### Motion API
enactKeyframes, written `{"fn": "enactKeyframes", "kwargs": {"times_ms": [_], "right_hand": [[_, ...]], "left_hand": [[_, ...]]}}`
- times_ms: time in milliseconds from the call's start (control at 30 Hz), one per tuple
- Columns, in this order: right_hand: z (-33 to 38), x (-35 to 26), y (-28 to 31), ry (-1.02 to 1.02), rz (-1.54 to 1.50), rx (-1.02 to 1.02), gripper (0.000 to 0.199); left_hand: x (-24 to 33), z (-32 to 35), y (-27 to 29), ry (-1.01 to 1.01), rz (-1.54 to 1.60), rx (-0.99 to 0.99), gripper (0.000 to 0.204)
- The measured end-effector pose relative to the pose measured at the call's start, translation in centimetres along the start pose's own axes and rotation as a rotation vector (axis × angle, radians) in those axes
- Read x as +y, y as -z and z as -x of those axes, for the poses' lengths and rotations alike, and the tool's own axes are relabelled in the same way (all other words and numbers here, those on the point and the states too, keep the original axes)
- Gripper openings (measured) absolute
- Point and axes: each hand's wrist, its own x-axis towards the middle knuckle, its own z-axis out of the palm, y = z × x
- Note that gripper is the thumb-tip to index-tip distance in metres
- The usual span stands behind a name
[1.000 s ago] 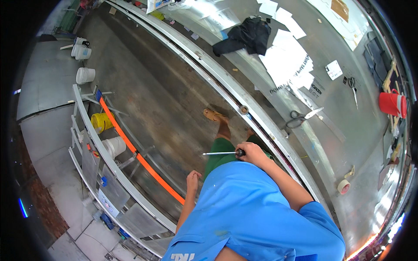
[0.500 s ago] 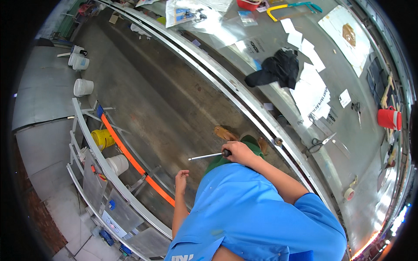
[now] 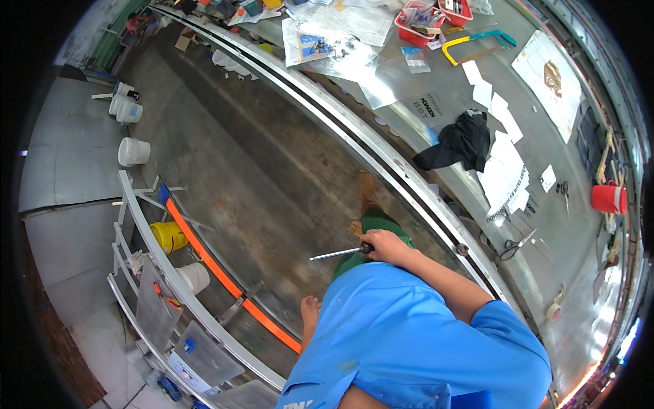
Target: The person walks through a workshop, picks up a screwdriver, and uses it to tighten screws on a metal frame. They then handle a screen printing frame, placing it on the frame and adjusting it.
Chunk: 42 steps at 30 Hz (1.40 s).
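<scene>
My right hand [image 3: 385, 245] is closed around the dark handle of a screwdriver [image 3: 335, 255], whose long metal shaft points left, away from my body. No other object touches the screwdriver. My left hand [image 3: 310, 308] hangs low at my left side with its fingers loosely bent and apart, and nothing shows in it. Nearest to that hand is an orange bar [image 3: 253, 313] along a grey metal frame. Part of the left forearm is hidden behind my blue shirt.
On the right runs a long metal worktable [image 3: 436, 102] bearing a black cloth [image 3: 463, 144], white papers [image 3: 503, 174], scissors [image 3: 516, 245], a hacksaw [image 3: 477, 42] and a red jug [image 3: 608, 199]. At left stand a grey rack [image 3: 146, 225], a yellow bucket [image 3: 168, 236] and white buckets [image 3: 133, 151]. Concrete floor [image 3: 259, 157] lies between.
The surroundings have shifted rightward in view, and my feet have changed position on the floor. My left hand has dropped nearer my body. The screwdriver stays in my right hand.
</scene>
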Motion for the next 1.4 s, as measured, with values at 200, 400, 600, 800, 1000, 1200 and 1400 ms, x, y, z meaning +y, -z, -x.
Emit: {"fn": "enactKeyframes", "kwargs": {"times_ms": [200,400,600,800,1000,1200,1400], "right_hand": [[-7.5,-1.0,2.9,0.09,0.02,0.061,0.023],[-16.0,-1.5,4.9,0.128,-0.038,0.126,0.019],[-21.8,-4.5,9.0,0.071,-0.26,0.367,0.014],[-30.1,-2.9,17.0,-0.1,-0.056,0.662,0.015],[-37.1,-1.9,20.4,-0.034,0.252,0.598,0.019],[-39.1,-1.0,20.0,-0.008,0.477,0.454,0.027],[-40.4,0.4,18.5,-0.02,0.675,0.457,0.02]], "left_hand": [[5.2,-2.8,2.1,-0.029,-0.077,0.164,0.017],[13.9,-6.1,5.5,-0.419,-0.623,0.081,0.009],[16.1,-14.6,10.5,-0.153,0.321,0.134,0.017],[22.7,-19.2,10.2,-0.204,0.233,0.32,0.022],[21.1,-20.9,9.5,-0.316,-0.014,0.313,0.014],[21.0,-23.2,12.5,-0.401,-0.347,0.356,0.014],[21.5,-32.1,18.5,-0.152,-0.1,0.455,0.026]]}}
